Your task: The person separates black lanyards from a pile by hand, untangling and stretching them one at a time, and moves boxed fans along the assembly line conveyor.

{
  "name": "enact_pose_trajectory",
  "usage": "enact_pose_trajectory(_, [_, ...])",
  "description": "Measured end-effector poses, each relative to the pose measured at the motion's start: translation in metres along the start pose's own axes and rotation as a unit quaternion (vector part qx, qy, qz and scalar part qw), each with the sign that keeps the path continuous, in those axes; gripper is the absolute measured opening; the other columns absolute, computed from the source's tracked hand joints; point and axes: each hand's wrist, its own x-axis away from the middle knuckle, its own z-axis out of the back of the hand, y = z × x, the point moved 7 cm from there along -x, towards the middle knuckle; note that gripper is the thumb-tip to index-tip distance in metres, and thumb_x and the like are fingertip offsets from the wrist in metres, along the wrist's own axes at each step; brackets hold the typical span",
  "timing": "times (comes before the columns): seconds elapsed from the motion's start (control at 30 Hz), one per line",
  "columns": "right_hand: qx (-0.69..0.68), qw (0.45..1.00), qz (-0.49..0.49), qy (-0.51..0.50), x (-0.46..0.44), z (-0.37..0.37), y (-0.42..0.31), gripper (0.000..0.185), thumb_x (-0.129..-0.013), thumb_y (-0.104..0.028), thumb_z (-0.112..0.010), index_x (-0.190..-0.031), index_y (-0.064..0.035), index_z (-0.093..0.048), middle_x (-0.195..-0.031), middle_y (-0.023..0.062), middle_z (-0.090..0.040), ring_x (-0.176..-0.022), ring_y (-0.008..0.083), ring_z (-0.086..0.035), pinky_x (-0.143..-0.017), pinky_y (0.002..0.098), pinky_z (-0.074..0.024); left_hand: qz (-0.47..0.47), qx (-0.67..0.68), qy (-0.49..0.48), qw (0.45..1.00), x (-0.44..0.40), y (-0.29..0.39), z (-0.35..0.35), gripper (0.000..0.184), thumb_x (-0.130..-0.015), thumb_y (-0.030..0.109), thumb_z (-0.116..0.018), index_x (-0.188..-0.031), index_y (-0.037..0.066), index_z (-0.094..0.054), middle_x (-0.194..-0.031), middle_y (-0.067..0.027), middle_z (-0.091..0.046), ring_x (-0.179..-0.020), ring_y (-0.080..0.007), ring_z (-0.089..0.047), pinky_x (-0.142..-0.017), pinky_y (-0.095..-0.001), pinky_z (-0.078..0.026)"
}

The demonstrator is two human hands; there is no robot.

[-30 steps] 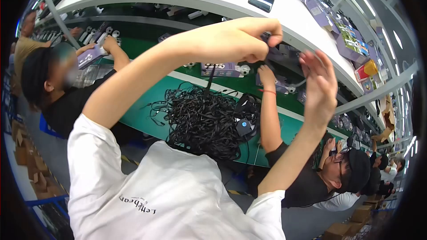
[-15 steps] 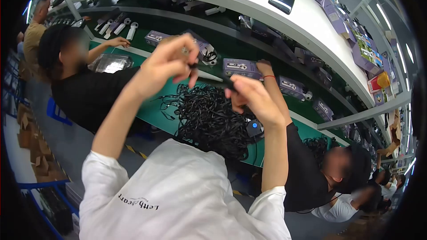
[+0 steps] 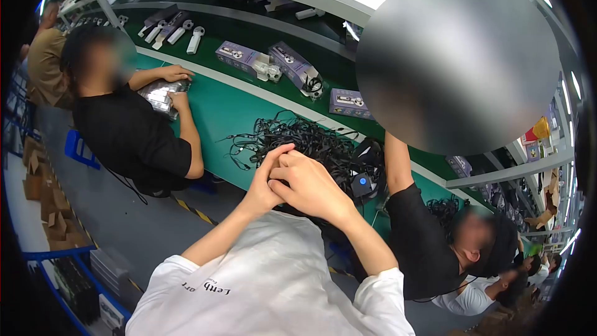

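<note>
My left hand (image 3: 264, 190) and my right hand (image 3: 313, 186) are pressed together at chest height, in front of my white shirt. The right hand lies over the left, and the fingers of both are bent inward. Whatever they may hold is hidden between them. Just beyond them a tangled heap of thin black cables (image 3: 292, 135) covers part of the green table (image 3: 214, 118). A small black box with a blue round mark (image 3: 362, 184) sits at the heap's right side.
At left, a person in black (image 3: 134, 130) has hands on a clear plastic tray (image 3: 163, 96). Another person's arm (image 3: 398, 165) reaches forward at right, partly behind a large blurred patch. Purple boxes (image 3: 239, 57) and white handheld devices (image 3: 196, 40) line the shelf below the white upper shelf.
My hands were raised and apart, with a thin dark and pale item between them. They have come down and together, and that item no longer shows. The left neighbour's hands now rest on the tray.
</note>
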Motion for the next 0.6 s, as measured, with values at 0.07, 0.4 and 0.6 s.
enact_pose_trajectory(0.07, [0.081,0.994,0.010,0.077,-0.002,0.018,-0.022,0.013,-0.079,-0.013,-0.066,-0.081,-0.0008,-0.068,-0.080,0.0102,-0.058,-0.076,0.0272,-0.055,-0.069,0.0383,-0.0478,0.037,0.072,0.078,0.994,-0.006,-0.007,0.004,0.048,-0.075,0.001,-0.062,-0.122,0.003,-0.052,-0.105,-0.0071,-0.064,-0.097,-0.0146,-0.061,-0.087,-0.0298,-0.048])
enact_pose_trajectory(0.4, [-0.118,0.971,-0.151,0.145,-0.002,0.005,0.013,0.011,-0.084,-0.008,-0.067,-0.088,0.0022,-0.069,-0.066,0.0106,-0.055,-0.054,0.0216,-0.051,-0.052,0.0326,-0.0407,0.209,0.377,-0.025,0.902,0.012,-0.036,0.016,0.015,-0.083,0.010,-0.060,-0.096,0.003,-0.061,-0.087,-0.0017,-0.060,-0.079,-0.0102,-0.053,-0.073,-0.0265,-0.042])
enact_pose_trajectory(0.6, [0.018,0.977,-0.104,0.186,-0.017,-0.063,0.007,0.015,-0.082,-0.004,-0.067,-0.096,-0.0011,-0.070,-0.088,0.0131,-0.067,-0.072,0.0273,-0.065,-0.065,0.0362,-0.0524,0.276,0.477,0.163,0.819,0.017,-0.062,0.047,0.018,-0.095,0.026,-0.059,-0.085,0.014,-0.049,-0.099,-0.0066,-0.060,-0.104,-0.0229,-0.056,-0.091,-0.0380,-0.045])
